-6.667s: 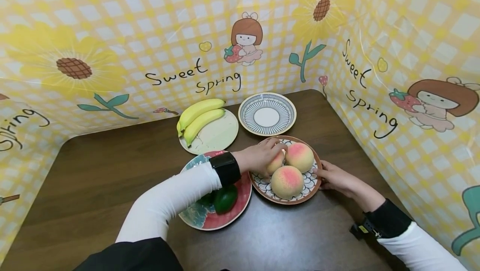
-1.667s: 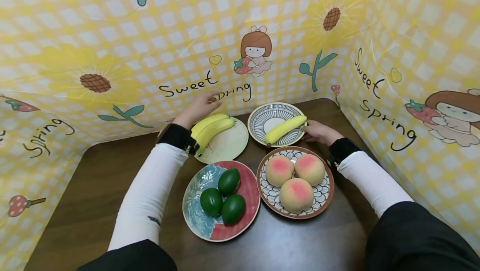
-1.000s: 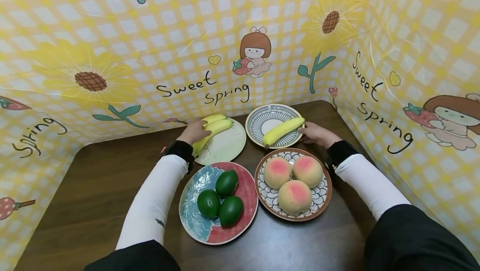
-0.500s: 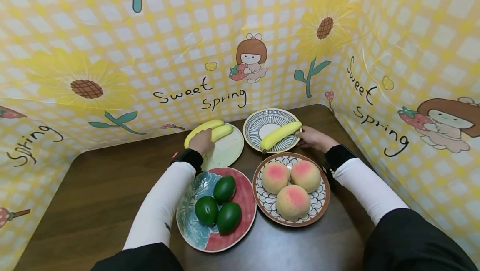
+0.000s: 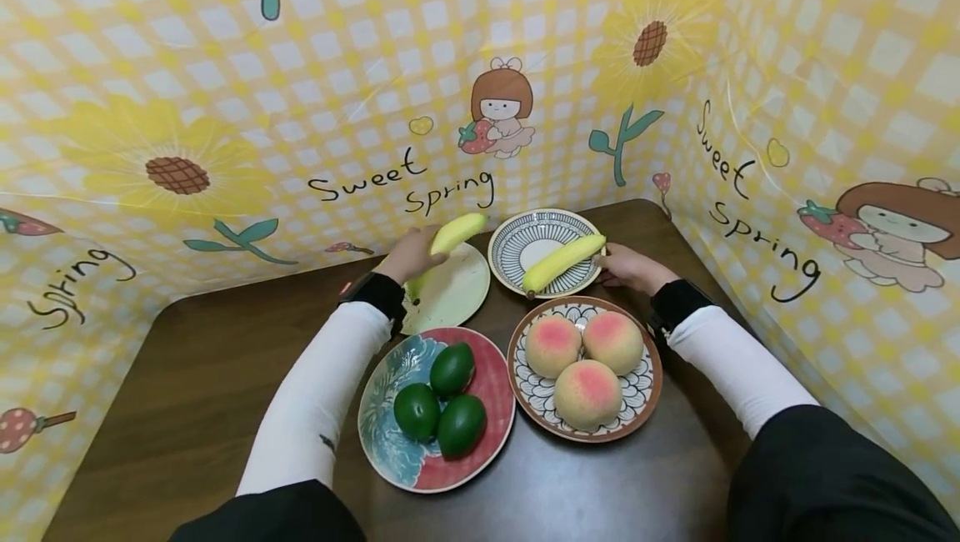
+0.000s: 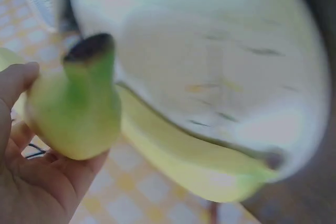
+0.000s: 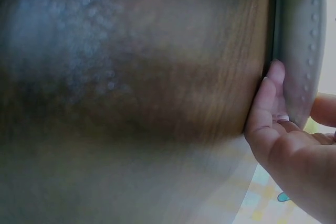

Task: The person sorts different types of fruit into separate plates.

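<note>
My left hand (image 5: 411,254) grips one yellow banana (image 5: 459,232) near its green stem end and holds it lifted above the pale green plate (image 5: 453,296). In the left wrist view the held banana (image 6: 79,114) is pinched between thumb and fingers, and a second banana (image 6: 199,161) lies along the edge of the pale plate (image 6: 210,61). My right hand (image 5: 624,267) holds the right rim of the blue striped plate (image 5: 525,235), on which another banana (image 5: 562,262) lies. In the right wrist view my fingers (image 7: 268,103) curl under that plate's rim (image 7: 296,51).
A red and blue plate (image 5: 390,442) with three green fruits (image 5: 438,409) sits near me beside a brown-rimmed plate (image 5: 645,392) with three peaches (image 5: 585,358). Yellow checked sheet walls (image 5: 225,108) close in the dark wooden table (image 5: 187,375) at the back and both sides.
My left hand came down onto the two bananas, took hold of one and raised it off the pale plate toward the right. The right hand stayed at the striped plate's rim.
</note>
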Demonstrator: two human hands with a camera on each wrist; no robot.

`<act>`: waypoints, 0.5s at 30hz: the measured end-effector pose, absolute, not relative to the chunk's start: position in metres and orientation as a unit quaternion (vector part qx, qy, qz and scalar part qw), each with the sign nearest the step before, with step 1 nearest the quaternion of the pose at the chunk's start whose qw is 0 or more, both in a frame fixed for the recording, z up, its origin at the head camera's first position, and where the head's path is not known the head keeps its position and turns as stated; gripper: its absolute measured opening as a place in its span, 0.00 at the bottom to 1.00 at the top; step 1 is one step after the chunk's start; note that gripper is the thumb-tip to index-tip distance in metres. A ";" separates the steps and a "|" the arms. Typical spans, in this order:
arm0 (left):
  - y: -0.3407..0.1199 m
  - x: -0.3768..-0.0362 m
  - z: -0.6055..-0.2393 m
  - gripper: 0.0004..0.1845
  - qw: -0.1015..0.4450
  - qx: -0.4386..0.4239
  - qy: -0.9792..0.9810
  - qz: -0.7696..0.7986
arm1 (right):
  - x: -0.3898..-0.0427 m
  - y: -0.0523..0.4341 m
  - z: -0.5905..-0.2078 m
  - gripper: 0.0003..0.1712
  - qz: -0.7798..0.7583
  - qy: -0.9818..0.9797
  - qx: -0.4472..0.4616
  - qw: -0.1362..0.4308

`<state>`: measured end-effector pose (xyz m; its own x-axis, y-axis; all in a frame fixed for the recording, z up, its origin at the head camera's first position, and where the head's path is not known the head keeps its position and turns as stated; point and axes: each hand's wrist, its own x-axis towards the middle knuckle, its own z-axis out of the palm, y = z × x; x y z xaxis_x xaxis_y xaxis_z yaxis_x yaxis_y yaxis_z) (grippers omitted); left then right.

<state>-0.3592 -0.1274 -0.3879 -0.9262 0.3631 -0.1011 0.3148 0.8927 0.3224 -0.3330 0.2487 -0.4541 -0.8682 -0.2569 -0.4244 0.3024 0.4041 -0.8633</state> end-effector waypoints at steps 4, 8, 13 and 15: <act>-0.095 -0.363 -0.376 0.33 0.070 0.174 0.961 0.205 | -0.332 0.251 -0.456 0.28 -0.542 0.799 0.014 0.260; -0.061 -0.368 -0.375 0.34 0.076 0.181 0.955 0.224 | -0.332 0.251 -0.459 0.29 -0.545 0.796 0.014 0.261; -0.026 -0.375 -0.383 0.33 0.088 0.195 0.956 0.200 | -0.334 0.249 -0.458 0.29 -0.551 0.794 0.016 0.256; -0.016 -0.377 -0.388 0.32 0.092 0.194 0.957 0.196 | -0.335 0.250 -0.457 0.28 -0.551 0.795 0.017 0.254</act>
<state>-0.3768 -0.0157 -0.3879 -0.9080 0.4067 -0.1007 0.3346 0.8485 0.4100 -0.3350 0.2503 -0.4571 -0.8705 -0.2521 -0.4227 0.3074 0.3922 -0.8670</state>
